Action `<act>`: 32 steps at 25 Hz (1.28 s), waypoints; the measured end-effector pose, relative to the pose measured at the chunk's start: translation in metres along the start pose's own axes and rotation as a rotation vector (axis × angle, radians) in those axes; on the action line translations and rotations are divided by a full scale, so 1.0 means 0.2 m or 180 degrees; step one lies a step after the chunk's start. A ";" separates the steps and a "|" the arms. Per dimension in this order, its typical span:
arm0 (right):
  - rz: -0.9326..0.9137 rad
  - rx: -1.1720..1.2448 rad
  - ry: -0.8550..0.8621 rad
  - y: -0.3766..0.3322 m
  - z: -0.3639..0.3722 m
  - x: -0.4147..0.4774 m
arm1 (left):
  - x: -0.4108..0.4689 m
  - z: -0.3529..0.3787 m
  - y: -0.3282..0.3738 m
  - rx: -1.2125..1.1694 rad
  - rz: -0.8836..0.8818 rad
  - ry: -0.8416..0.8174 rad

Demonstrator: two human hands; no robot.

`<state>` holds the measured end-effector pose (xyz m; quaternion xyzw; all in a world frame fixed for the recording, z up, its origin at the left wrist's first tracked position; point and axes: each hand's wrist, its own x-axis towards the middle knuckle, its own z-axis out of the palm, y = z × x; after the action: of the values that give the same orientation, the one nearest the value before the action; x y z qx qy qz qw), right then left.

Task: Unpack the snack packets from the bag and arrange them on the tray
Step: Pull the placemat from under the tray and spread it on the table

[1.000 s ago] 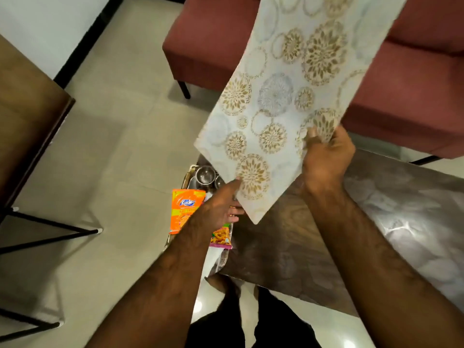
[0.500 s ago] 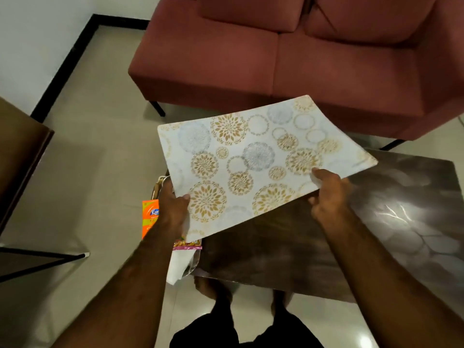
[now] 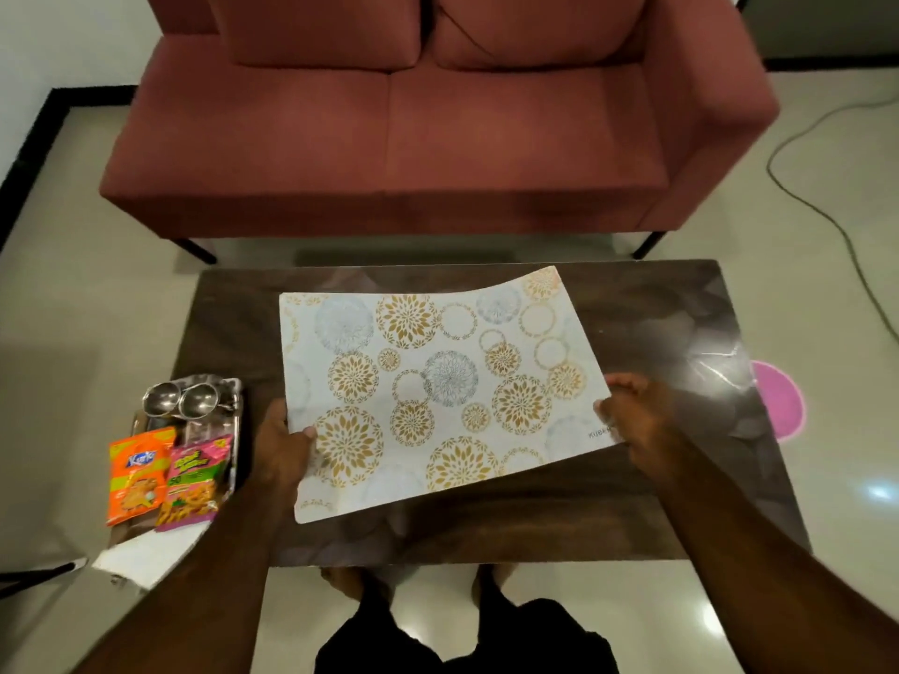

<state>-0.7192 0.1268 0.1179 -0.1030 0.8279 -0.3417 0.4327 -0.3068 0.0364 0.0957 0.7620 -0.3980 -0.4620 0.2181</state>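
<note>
I hold a white placemat (image 3: 438,391) with gold and grey flower circles just over the dark table (image 3: 681,323). My left hand (image 3: 282,445) grips its near left edge and my right hand (image 3: 632,411) grips its near right corner. Left of the table lies a steel tray (image 3: 236,430), mostly covered. On it rest an orange snack packet (image 3: 136,474) and a pink and green snack packet (image 3: 194,479), side by side. A white bag or paper (image 3: 146,552) pokes out below the packets.
Two small steel bowls (image 3: 180,398) sit at the tray's far end. A red sofa (image 3: 413,138) stands beyond the table. A cable (image 3: 817,187) runs across the floor at right, near a pink round mat (image 3: 778,396). My feet are under the table's near edge.
The placemat has come down from upright in the air to nearly flat over the table. My left hand moved from the packets to the mat's left edge. The view swung to face the sofa.
</note>
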 end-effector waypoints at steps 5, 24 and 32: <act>0.0062 -0.0585 0.0275 0.15 -0.21 0.28 | -0.03 0.47 0.10 0.0126 0.0045 -0.0256; -0.0116 -0.1868 0.0768 0.54 -0.21 0.97 | 0.52 1.20 -0.10 0.1442 0.0047 -0.0586; -0.1191 -0.3105 -0.0433 0.46 0.06 0.92 | 0.42 1.32 -0.04 0.3523 0.1693 -0.1035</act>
<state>-0.8101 0.1038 -0.0654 -0.4604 0.8283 0.0193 0.3188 -0.5138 -0.0165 -0.0812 0.5572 -0.7815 -0.2277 -0.1640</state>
